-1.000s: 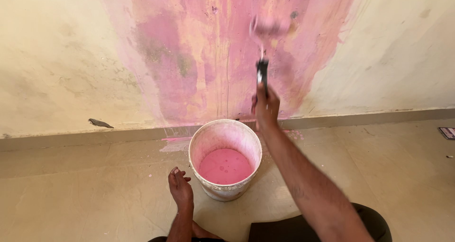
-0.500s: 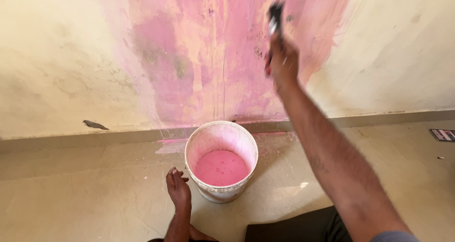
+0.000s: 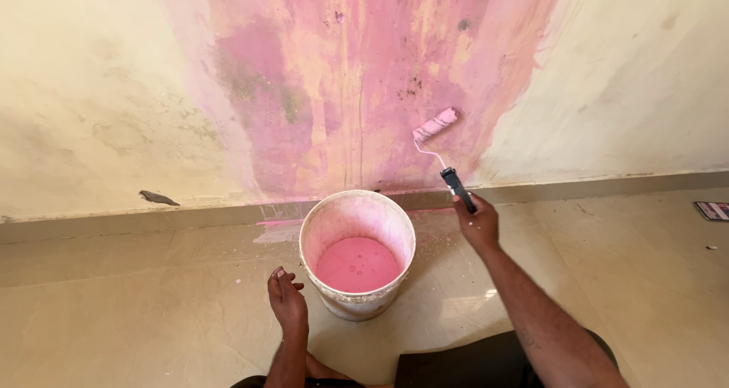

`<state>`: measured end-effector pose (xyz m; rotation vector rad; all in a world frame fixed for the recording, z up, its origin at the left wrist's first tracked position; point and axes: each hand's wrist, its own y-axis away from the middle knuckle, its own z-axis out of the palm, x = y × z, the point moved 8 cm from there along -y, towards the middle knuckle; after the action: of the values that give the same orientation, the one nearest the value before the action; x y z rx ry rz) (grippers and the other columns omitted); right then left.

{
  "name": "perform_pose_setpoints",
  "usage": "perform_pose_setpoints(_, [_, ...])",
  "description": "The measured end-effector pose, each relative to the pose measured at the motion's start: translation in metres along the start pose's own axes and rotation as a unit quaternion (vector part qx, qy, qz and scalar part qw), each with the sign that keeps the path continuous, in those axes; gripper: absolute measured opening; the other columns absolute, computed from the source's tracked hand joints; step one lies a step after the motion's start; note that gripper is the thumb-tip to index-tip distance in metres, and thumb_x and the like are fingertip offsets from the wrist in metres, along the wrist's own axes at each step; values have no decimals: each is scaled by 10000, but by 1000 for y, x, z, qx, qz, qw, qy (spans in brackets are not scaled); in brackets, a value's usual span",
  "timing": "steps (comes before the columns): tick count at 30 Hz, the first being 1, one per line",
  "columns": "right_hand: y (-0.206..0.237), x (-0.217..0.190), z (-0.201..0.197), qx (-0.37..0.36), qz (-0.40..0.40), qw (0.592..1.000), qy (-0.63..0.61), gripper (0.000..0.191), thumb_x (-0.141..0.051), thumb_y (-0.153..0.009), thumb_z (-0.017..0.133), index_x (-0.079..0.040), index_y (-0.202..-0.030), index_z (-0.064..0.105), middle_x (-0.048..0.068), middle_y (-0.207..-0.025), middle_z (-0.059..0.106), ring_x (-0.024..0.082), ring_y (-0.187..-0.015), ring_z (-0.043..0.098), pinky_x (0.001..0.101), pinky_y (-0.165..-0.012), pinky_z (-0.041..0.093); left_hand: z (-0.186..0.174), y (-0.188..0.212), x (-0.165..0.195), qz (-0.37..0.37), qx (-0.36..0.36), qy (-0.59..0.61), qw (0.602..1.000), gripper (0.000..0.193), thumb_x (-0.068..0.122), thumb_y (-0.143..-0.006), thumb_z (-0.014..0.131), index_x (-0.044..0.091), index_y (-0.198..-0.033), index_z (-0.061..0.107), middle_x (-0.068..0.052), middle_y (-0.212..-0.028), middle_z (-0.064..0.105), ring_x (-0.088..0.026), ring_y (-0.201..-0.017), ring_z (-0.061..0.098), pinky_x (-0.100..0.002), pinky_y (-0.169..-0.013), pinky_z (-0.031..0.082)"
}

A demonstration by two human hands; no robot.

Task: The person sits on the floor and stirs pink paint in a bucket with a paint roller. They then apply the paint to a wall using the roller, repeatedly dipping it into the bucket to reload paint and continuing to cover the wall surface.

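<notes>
Cream wall [image 3: 91, 92] streaked pink above a tiled floor [image 3: 137, 304]. Paint roller [image 3: 444, 149] on the wall low, right of centre, gripped by the right hand [image 3: 477, 225]. Left hand [image 3: 287, 301] loosely open, holding nothing, beside a white bucket [image 3: 357, 213] of pink paint

Your right hand [image 3: 477, 225] grips a small pink paint roller [image 3: 435, 124] against the wall; your left hand [image 3: 286, 298] rests beside the white plastic bucket [image 3: 357, 219].
</notes>
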<state>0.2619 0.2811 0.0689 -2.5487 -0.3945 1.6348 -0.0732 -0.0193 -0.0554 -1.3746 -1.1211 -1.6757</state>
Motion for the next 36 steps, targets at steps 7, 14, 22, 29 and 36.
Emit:
perform_pose_setpoints(7, [-19,-43,-3,-7,-150,989,-13,355,-382,-1022,642,-34,-957,676,-37,-625,436,68,-593,404,295,-525,343,6,-3,-1,24,-5,18,1000,469,377,-1069,430,32,-1368,543,-90,-1112,609,-175,-867,579,-343,-781,474])
perform_pose_setpoints(14, [-58,-169,13,28,-314,948,-41,386,-382,-1062,646,-34,-896,637,-25,-683,486,81,-619,466,296,-555,368,0,-7,-5,24,2,8,1000,473,362,-1060,412,42,-1390,526,-87,-1110,609,-178,-860,584,-356,-788,482])
perform_pose_setpoints(22, [-89,-245,14,-47,-228,959,-161,349,-372,-1050,645,-100,-836,609,-61,-644,518,38,-580,478,248,-525,383,-1,-3,4,31,8,13,999,467,354,-1065,422,30,-1380,536,-99,-1106,604,-184,-863,583,-355,-806,487])
perform_pose_setpoints(29, [-53,-131,9,-44,-185,976,-106,407,-456,-1033,618,-88,-861,599,-57,-645,505,58,-570,483,265,-505,385,-3,5,13,20,12,-1,1000,462,362,-1074,419,28,-1372,535,-102,-1109,613,-181,-860,585,-361,-803,489])
perform_pose_setpoints(36, [15,20,-17,-10,-70,997,-20,463,-462,-978,680,-32,-814,639,-26,-642,453,83,-610,387,325,-521,339,-4,-14,5,101,-19,15,995,352,374,-1103,449,118,-1315,564,-60,-988,621,-171,-758,603,-318,-630,430])
